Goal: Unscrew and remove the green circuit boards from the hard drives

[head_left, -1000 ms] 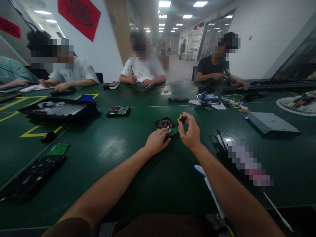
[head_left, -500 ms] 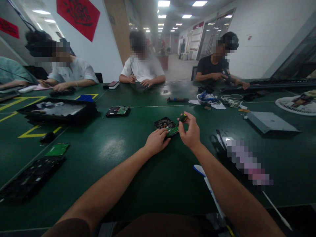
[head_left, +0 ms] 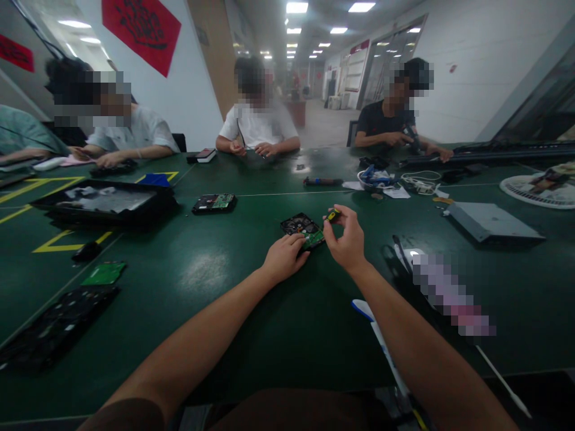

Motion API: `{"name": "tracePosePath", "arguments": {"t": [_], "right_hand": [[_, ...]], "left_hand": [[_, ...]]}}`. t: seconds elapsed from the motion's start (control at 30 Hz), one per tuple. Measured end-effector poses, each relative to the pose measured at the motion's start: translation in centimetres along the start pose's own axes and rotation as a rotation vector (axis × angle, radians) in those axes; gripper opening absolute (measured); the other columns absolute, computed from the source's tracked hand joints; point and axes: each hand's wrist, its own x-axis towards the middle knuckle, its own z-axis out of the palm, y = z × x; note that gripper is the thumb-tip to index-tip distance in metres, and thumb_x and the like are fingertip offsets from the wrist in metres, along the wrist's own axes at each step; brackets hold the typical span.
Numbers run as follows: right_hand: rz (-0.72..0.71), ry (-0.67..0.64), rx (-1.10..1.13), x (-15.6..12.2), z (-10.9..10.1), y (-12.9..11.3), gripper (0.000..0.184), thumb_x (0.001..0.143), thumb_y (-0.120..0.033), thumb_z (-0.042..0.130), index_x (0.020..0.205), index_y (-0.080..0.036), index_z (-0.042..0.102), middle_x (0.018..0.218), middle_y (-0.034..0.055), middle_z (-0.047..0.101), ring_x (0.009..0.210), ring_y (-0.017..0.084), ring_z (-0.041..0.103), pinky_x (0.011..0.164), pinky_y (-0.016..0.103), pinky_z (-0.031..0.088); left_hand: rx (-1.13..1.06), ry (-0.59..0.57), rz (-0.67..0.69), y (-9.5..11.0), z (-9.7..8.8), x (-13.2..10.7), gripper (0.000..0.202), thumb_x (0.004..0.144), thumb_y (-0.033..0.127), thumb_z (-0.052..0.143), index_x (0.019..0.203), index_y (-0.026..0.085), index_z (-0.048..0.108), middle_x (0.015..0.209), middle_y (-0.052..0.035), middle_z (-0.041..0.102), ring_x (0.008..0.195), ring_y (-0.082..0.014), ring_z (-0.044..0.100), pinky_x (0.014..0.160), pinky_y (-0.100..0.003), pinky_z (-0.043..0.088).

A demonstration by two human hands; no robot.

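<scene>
In the head view a hard drive (head_left: 298, 224) lies on the green table, its black casing and green circuit board facing up. My left hand (head_left: 286, 256) is closed over its near left edge, fingers on the board and thumb along the near side. My right hand (head_left: 347, 239) pinches the short black-and-yellow handle of a screwdriver (head_left: 333, 215) above the drive's right end. The screwdriver leans, and its tip is too small to make out against the board.
Another hard drive (head_left: 214, 203) lies further left. Black tray-like casings (head_left: 108, 206) sit beyond a loose green circuit board (head_left: 105, 273) and a black part (head_left: 58, 323). To the right are a grey metal box (head_left: 496, 221) and a pixelated item (head_left: 449, 290). Three people work across the table.
The screwdriver handle has turned in my right fingers, with more of its yellow showing. My left hand and the hard drive stay in place.
</scene>
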Motion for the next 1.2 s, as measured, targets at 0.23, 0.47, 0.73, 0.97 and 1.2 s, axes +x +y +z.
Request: {"name": "tracePosePath", "arguments": {"t": [0.23, 0.47, 0.73, 0.97, 1.2], "right_hand": [[-0.044, -0.022, -0.04, 0.16, -0.08, -0.59, 0.048, 0.095, -0.025, 0.061, 0.141, -0.028, 0.048, 0.124, 0.0107, 0.062, 0.104, 0.025, 0.067, 0.088, 0.046, 0.062], [0.009, 0.062, 0.02, 0.01, 0.29, 0.22, 0.047, 0.092, -0.028, 0.067, 0.136, -0.025, 0.048, 0.123, 0.011, 0.064, 0.103, 0.025, 0.069, 0.087, 0.046, 0.063], [-0.049, 0.044, -0.041, 0.24, -0.09, -0.14, 0.042, 0.094, -0.027, 0.064, 0.134, -0.025, 0.054, 0.123, 0.0111, 0.063, 0.107, 0.026, 0.066, 0.087, 0.047, 0.063], [0.005, 0.067, -0.026, 0.1, 0.05, -0.04, 0.042, 0.093, -0.031, 0.067, 0.133, -0.025, 0.052, 0.121, 0.0101, 0.065, 0.1, 0.024, 0.069, 0.086, 0.046, 0.063], [-0.03, 0.046, -0.064, 0.38, -0.4, -0.65, 0.038, 0.096, -0.029, 0.061, 0.133, -0.025, 0.055, 0.121, 0.0115, 0.064, 0.098, 0.024, 0.068, 0.086, 0.047, 0.062]], "left_hand": [[-0.002, 0.004, -0.005, -0.06, 0.15, -0.01, 0.037, 0.098, 0.038, 0.058, 0.128, 0.018, 0.063, 0.134, -0.0103, 0.066, 0.121, -0.0275, 0.062, 0.104, -0.044, 0.054], [0.002, 0.01, -0.007, -0.07, 0.14, -0.05, 0.036, 0.098, 0.038, 0.058, 0.127, 0.018, 0.063, 0.134, -0.01, 0.065, 0.119, -0.0271, 0.063, 0.103, -0.043, 0.054], [-0.008, 0.004, -0.007, 0.14, -0.17, 0.02, 0.036, 0.098, 0.037, 0.057, 0.127, 0.018, 0.063, 0.134, -0.0105, 0.065, 0.12, -0.0274, 0.062, 0.103, -0.044, 0.054], [-0.01, 0.001, -0.01, 0.14, -0.14, 0.03, 0.035, 0.097, 0.037, 0.059, 0.127, 0.02, 0.063, 0.134, -0.0102, 0.065, 0.12, -0.0276, 0.062, 0.102, -0.044, 0.055], [-0.009, -0.005, -0.011, 0.04, 0.03, 0.04, 0.036, 0.097, 0.037, 0.059, 0.128, 0.019, 0.063, 0.135, -0.0099, 0.065, 0.121, -0.0273, 0.062, 0.103, -0.043, 0.054]]}}
